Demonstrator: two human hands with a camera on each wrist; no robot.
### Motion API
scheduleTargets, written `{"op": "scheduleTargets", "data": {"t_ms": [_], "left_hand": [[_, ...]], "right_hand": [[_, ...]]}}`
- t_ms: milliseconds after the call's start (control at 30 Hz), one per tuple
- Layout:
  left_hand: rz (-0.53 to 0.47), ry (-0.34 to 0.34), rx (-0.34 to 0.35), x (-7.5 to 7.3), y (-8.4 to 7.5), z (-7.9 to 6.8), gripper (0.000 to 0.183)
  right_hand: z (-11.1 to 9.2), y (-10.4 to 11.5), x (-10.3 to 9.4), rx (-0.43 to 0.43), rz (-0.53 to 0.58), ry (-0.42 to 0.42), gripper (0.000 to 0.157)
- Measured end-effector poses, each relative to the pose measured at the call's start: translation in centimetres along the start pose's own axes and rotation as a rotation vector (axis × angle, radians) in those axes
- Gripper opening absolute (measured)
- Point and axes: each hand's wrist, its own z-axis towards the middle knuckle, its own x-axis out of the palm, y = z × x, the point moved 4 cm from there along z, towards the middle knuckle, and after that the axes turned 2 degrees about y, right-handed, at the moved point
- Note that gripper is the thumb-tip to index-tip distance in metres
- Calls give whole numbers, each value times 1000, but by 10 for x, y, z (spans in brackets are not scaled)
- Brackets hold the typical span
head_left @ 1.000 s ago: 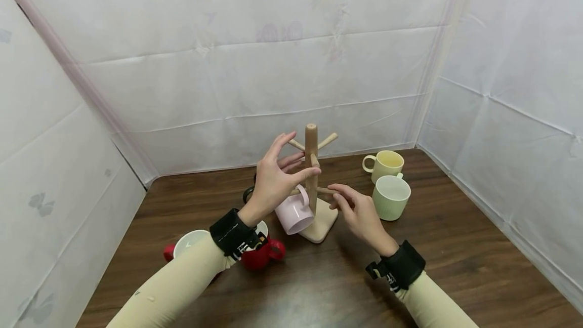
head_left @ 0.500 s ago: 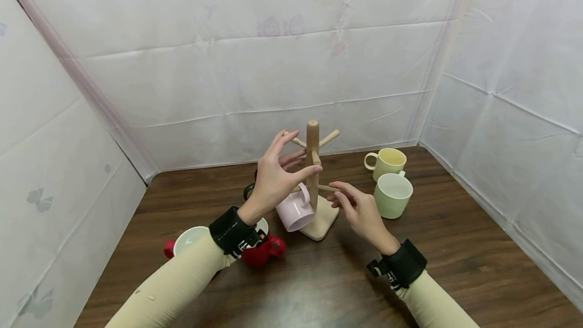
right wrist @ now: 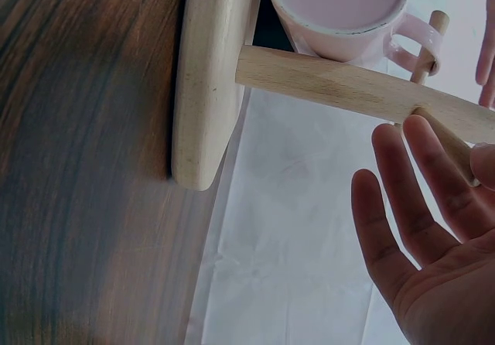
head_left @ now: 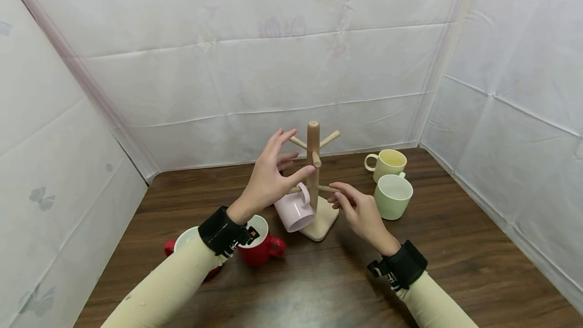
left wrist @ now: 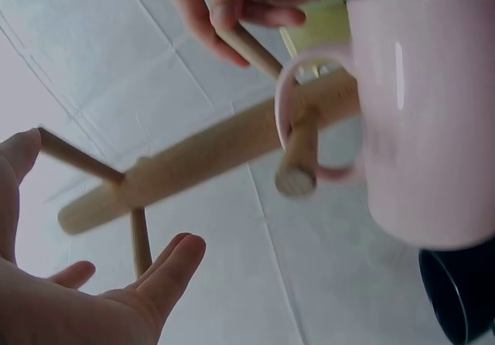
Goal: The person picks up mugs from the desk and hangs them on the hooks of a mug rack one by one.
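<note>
A wooden mug tree (head_left: 313,138) stands on the table, its pegs sticking out around the post. From a lower peg on its left side hangs a pink mug (head_left: 295,214), tilted with the mouth downward; the left wrist view shows the peg passing through the handle (left wrist: 288,90). My left hand (head_left: 266,178) is spread beside the upper pegs, a fingertip right at one peg's end in the left wrist view. On the other side, my right hand (head_left: 362,216) pinches the tip of a lower peg (right wrist: 445,140) between thumb and index finger, the other fingers loosely extended.
At the right are a yellow mug (head_left: 387,166) and a ribbed green mug (head_left: 392,199). A red mug (head_left: 257,253) stands at front left, and another red-handled mug (head_left: 184,239) is partly hidden by my left forearm. The left wrist view shows a dark mug (left wrist: 452,298) behind the pink one.
My left hand has drawn slightly left, away from the post, uncovering more of the near red mug. The right hand keeps its place on the peg, and the pink mug still hangs.
</note>
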Motion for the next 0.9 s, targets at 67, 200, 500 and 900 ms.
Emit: {"op": "scheduleTargets", "data": {"t_ms": [67,200,500,900], "left_hand": [[26,13,3,-5,2,-2,72],[85,26,16,-18,7,-7,71],[222,36,8,-47,44,-25,65],[476,250,-19,-80,85,-63,54]], "right_hand": [[0,-1,1,1,2,1,26],[0,-1,2,5,-2,6,26],[1,1,0,-22,-63,7,26],[-5,-1,2,-7,-115,43,39]]}}
